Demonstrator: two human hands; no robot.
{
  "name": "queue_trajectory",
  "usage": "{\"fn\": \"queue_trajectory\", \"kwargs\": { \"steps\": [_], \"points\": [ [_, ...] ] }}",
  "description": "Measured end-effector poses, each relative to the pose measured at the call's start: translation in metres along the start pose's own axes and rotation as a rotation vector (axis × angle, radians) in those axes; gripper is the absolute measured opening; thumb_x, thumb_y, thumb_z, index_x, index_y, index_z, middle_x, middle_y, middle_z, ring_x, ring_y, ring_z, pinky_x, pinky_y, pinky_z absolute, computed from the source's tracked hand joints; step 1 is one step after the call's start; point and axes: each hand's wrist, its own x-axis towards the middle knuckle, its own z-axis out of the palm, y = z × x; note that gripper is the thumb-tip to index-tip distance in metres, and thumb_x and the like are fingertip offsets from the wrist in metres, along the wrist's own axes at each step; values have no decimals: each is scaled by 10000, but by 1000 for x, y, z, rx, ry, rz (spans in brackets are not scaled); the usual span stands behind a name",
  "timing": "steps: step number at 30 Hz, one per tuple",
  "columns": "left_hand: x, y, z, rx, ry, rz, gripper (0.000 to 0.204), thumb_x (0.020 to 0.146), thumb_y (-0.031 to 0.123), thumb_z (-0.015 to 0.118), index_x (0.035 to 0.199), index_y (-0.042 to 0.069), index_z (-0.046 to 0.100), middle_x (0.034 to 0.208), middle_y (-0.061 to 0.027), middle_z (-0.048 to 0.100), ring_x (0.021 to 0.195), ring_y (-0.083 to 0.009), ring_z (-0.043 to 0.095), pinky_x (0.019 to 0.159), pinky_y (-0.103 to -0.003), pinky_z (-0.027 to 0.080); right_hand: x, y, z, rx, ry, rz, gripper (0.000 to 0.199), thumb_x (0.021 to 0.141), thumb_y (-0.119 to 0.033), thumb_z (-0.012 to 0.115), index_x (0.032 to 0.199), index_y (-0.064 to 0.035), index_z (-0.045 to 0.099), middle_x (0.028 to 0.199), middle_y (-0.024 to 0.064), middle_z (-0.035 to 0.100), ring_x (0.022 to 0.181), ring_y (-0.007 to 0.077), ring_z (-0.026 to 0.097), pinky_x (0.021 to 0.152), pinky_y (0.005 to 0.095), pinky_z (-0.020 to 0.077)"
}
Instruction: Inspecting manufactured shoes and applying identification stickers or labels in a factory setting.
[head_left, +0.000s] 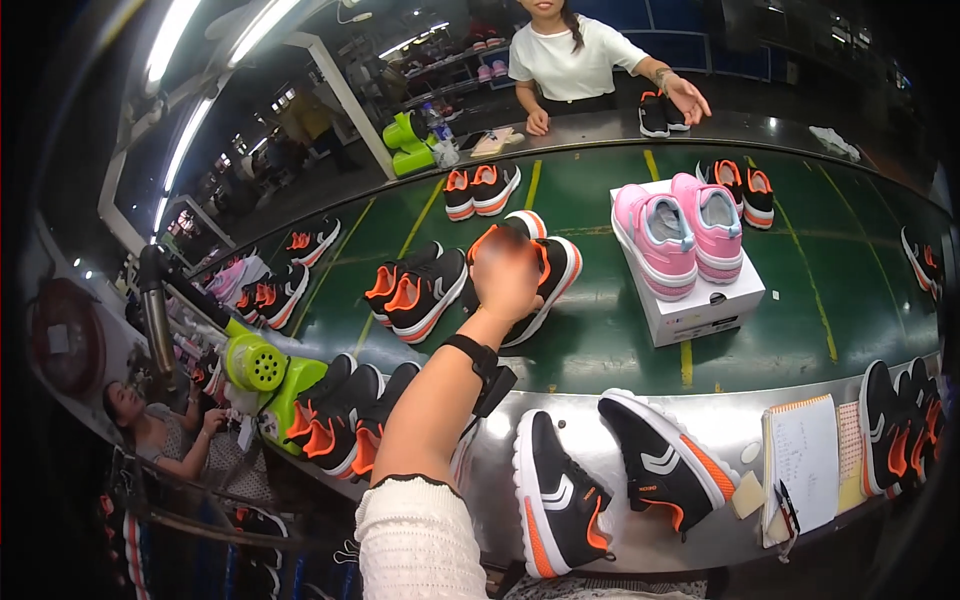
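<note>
My left hand, wearing a black wrist device, reaches over the green belt. It is closed on the collars of a pair of black sneakers with orange lining; blur covers the fingertips. Left of it stands a matching black-and-orange pair, and another pair sits farther back. My right hand is out of view. On the metal ledge nearest me, a black sneaker and its mate lie apart on their sides.
Pink sneakers stand on a white shoebox. Right of the ledge's sneakers lie a notebook and pen. A lime-green fan-like machine is at left. Across the belt stands a person in white, one hand near black shoes.
</note>
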Motion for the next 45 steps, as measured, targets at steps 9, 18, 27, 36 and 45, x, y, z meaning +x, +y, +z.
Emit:
{"fn": "queue_trajectory", "kwargs": {
  "steps": [9,18,27,36,45],
  "points": [
    [-182,-37,-137,-139,650,293,684,505,345,780,1105,131,532,1129,-137,456,1119,-314,432,981,-616,172,64,-2,-25,-10,-53,-252,292,846,-192,603,1097,-42,586,1007,119,620,925,176,557,839,305,430],
    [-411,-84,-183,214,871,-30,657,495,420,784,1017,84,570,1031,-142,492,1027,-334,487,1013,-603,133,144,-108,-43,-211,-106,-450,287,827,-185,607,1066,-27,592,978,137,625,897,202,575,805,317,447],
    [-574,-145,-112,8,591,-1112,594,549,419,778,1007,101,574,1022,-76,597,1026,-249,527,955,-472,255,162,-145,-49,-322,-85,-464,282,808,-178,611,1035,-11,598,949,155,629,870,228,593,771,330,465],
    [-660,-253,-134,325,600,-1569,515,517,448,765,897,130,624,969,-92,609,998,-289,547,969,-599,216,143,-133,-65,-399,83,-317,278,789,-170,615,1005,4,604,920,172,634,843,253,611,737,342,482],
    [-660,-449,-224,495,103,-1759,635,606,508,659,1143,180,574,1164,-81,586,1069,-274,561,822,-495,436,73,-101,-98,-608,376,111,274,769,-163,619,974,20,611,892,190,639,816,279,629,704,355,500]
  ]
}}
